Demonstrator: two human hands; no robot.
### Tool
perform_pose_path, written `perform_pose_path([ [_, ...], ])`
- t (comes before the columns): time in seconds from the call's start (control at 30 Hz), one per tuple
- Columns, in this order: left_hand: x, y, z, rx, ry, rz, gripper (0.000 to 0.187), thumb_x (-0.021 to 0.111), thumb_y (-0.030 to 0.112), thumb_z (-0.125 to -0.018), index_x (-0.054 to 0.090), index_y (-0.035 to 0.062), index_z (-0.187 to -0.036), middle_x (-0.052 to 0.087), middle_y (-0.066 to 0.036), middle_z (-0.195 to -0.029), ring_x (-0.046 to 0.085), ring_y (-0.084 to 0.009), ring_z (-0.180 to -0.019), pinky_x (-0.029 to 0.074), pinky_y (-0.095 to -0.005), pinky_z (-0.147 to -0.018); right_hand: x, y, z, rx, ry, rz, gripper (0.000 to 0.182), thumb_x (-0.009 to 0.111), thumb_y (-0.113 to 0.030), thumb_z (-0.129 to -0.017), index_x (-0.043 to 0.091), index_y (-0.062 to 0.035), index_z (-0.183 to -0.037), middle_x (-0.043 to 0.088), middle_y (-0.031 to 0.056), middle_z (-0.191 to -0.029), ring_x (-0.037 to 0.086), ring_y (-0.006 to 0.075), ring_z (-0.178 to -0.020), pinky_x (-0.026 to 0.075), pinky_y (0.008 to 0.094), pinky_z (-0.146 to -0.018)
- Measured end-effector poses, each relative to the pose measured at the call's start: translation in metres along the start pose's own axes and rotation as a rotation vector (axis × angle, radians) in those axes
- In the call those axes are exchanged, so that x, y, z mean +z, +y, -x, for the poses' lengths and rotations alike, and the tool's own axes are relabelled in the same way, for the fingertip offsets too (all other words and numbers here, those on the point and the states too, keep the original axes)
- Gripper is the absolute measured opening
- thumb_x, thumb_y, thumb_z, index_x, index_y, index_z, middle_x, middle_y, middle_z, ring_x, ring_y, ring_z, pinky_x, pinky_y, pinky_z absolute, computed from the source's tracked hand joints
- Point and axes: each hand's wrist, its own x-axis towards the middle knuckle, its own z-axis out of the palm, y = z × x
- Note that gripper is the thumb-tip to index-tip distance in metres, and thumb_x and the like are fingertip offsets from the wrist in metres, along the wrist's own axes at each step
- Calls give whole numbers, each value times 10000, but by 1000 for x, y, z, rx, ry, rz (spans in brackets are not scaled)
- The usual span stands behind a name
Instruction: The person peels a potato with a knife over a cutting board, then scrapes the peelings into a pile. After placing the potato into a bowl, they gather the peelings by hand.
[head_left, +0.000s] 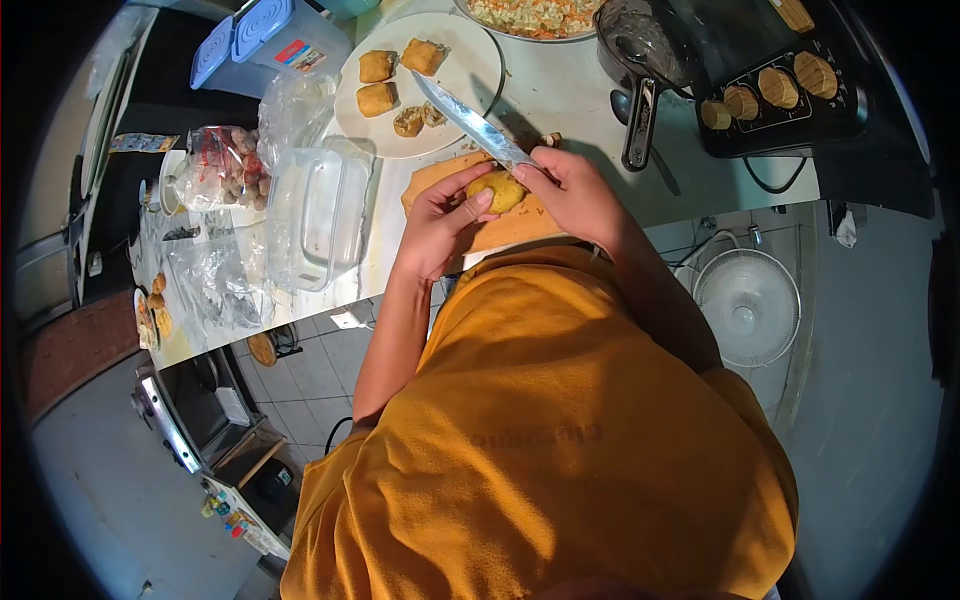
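Observation:
My left hand is closed around a yellow-brown, roundish piece of food, which I cannot identify for certain. It is held just over a wooden cutting board at the counter's near edge. In my right hand is a knife, its broad blade pointing away and to the left, over the edge of a white plate. My right fingers meet the food piece at its right side, and the knife's handle is hidden in the grip. Several golden fried pieces lie on the plate, some showing a pale filling.
A clear plastic container and a bag of round brownish items are on the left. Blue-lidded tubs stand behind. A bowl of shredded vegetables, a dark saucepan and a black appliance with knobs are at the back right.

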Motion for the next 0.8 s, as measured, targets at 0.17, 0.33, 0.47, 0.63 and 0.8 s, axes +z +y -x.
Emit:
perform_pose_path([
  [0.17,-1,4,1,18,1,3,421,651,97,-898,535,-31,-1282,627,-101,-1112,607,-145,-943,538,-281,-815,-1,-12,4,-14,-5,-26,267,576,-204,-956,544,6,-794,398,-36,-644,341,46,-627,323,243,-542],
  [0.33,-1,3,0,13,5,-92,430,657,104,-895,535,-33,-1283,627,-103,-1116,606,-144,-937,536,-283,-817,1,-8,2,-13,20,43,274,581,-200,-951,536,12,-784,389,-36,-631,334,50,-618,312,247,-532],
  [0.47,-3,4,6,16,9,-35,432,664,108,-891,537,-31,-1280,624,-108,-1129,610,-151,-948,535,-279,-817,0,-10,6,-43,-22,49,267,585,-194,-948,534,8,-781,370,-33,-620,323,53,-606,302,255,-519],
  [0.63,-3,0,8,12,-16,-52,432,658,105,-894,532,-27,-1287,620,-114,-1156,612,-157,-979,531,-282,-826,1,-11,8,4,0,-14,267,586,-193,-947,533,6,-777,357,-29,-614,315,55,-601,292,259,-512],
  [0.8,-8,0,11,-11,-30,-20,440,651,91,-895,516,-27,-1296,618,-119,-1157,606,-166,-1003,521,-283,-843,2,-8,9,-28,-32,55,269,591,-190,-940,522,11,-774,348,-30,-611,314,53,-601,280,262,-505],
])
